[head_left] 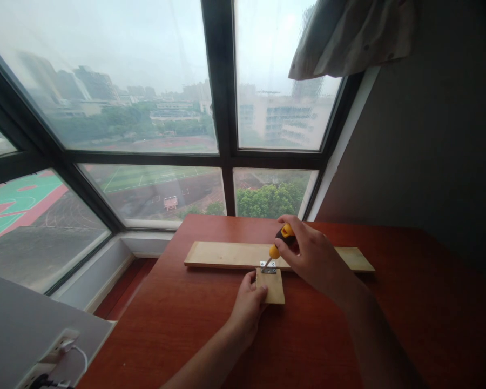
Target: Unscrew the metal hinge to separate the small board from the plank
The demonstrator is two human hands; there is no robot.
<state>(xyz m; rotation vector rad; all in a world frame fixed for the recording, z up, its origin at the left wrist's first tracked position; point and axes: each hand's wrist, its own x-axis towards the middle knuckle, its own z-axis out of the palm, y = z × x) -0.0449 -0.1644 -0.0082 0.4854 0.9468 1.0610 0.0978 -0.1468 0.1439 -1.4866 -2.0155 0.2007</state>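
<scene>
My right hand is closed around the yellow and black handle of a screwdriver. The screwdriver slants down to the left, its tip at a small metal hinge. One leaf of the hinge lies on a short wooden block, the other against a long wooden board. My left hand grips the block at its left edge, thumb on top and the other fingers partly hidden. Behind the block, the long board lies crosswise, partly covered by my right hand. Whether the tip sits in a screw is too small to tell.
Both pieces of wood are on a reddish-brown table. Large windows stand beyond its far edge, with a curtain at upper right. A power socket with a white plug is low at the left, beside the table.
</scene>
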